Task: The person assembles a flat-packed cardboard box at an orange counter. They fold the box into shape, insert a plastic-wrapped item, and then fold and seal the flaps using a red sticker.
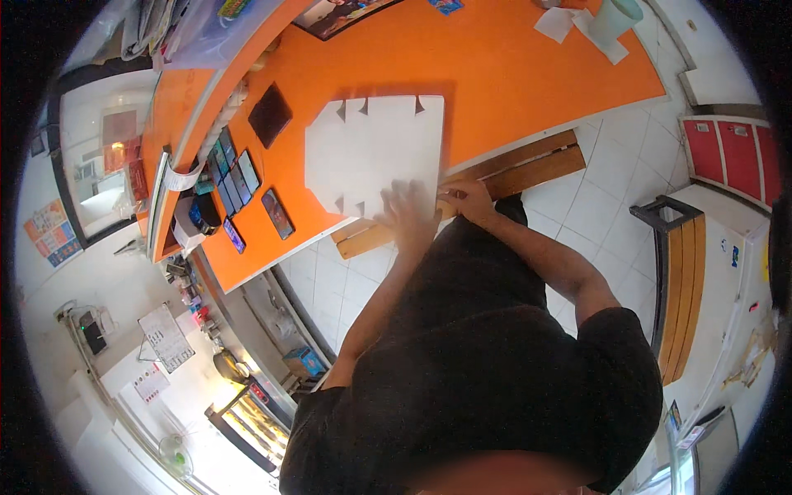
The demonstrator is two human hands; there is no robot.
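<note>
A flat white cardboard sheet (371, 148), cut with dark notches along its far and near edges like an unfolded box, lies on the orange table (511, 91). Flat on its near right part rests my left hand (407, 210), fingers spread and slightly blurred. My right hand (469, 200) is at the sheet's near right corner, its fingers bent together on the edge. The fingertips are small here, but they appear to pinch the cardboard.
Left of the sheet lie several phones (278, 213) and a dark square object (270, 115). A pale green cup (616, 18) and white papers (554, 25) are at the far right. A wooden bench (528, 167) runs along the table's near edge; another bench (683, 289) stands right.
</note>
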